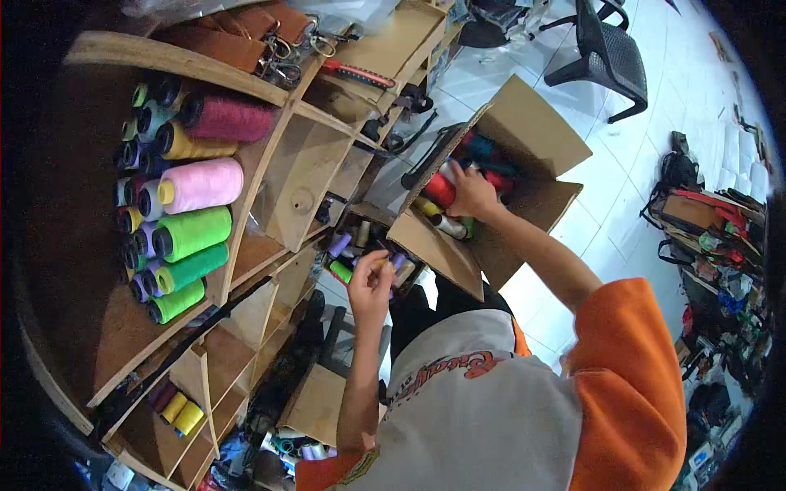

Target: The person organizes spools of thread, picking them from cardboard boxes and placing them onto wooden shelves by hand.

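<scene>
The left hand [372,281], fingers curled toward the thumb, hovers outside the box [536,131]; whether it pinches anything I cannot tell. The right hand [475,195], nearer, reaches inside, fingers bent; its grip is hidden. The red spool [439,190] lies just left of those fingers, its long axis perhaps slanting.

Wooden shelf [176,57], stacked thread cones [205,183], pink, green, maroon and yellow

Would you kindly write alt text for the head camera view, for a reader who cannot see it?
A person's right hand reaches among thread spools in an open cardboard box; the left hand is curled. Wooden shelves alongside hold colorful thread cones.
</scene>
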Demonstrator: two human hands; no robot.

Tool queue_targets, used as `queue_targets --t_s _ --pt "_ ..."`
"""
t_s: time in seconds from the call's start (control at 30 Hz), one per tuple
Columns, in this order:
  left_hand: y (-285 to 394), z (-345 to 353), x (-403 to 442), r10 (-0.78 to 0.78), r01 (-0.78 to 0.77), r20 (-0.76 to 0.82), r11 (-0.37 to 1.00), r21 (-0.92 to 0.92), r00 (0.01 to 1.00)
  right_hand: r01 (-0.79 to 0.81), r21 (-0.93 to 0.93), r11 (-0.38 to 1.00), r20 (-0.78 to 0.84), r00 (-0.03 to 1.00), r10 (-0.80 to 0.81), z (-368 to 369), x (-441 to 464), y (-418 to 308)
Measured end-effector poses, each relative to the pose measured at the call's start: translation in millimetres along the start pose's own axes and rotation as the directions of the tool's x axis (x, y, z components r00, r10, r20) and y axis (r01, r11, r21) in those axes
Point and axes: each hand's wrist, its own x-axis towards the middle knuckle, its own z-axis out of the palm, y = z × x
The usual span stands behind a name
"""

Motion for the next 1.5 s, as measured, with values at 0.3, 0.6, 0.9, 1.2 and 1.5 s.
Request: queue_targets --t_s 0.3,0.6,0.9,1.2,1.5 --pt "3.5 36.3 16.3 0.054 0.219 0.429 0.799 -0.56 0.902 0.299 0.674 0.675 -0.1 0.943 -0.317 -80.5 -136.3 -69.0" --pt "-14.8 -2.4 -28.4 0.089 0.289 0.389 0.525 -0.8 0.917 -0.014 0.652 0.758 -0.053 0.997 0.064 -57.5 -81.4 -68.0" --pt "-35.0 -42.0 -71.6 -0.01 0.095 0.104 0.514 -0.853 0.994 -0.063 0.097 0.993 0.449 0.893 0.013 230.5 98.9 48.1" --pt "-62.4 -63.0 -113.0 -0.176 0.043 -0.044 0.462 -0.886 0.983 -0.251 0.05 0.967 0.206 0.95 0.236 229.9 71.7 44.0" --pt "-74.0 -75.9 -112.8 -0.136 0.056 -0.01 0.473 -0.88 0.991 -0.126 -0.076 0.989 0.532 0.834 0.147 214.1 98.2 64.6"
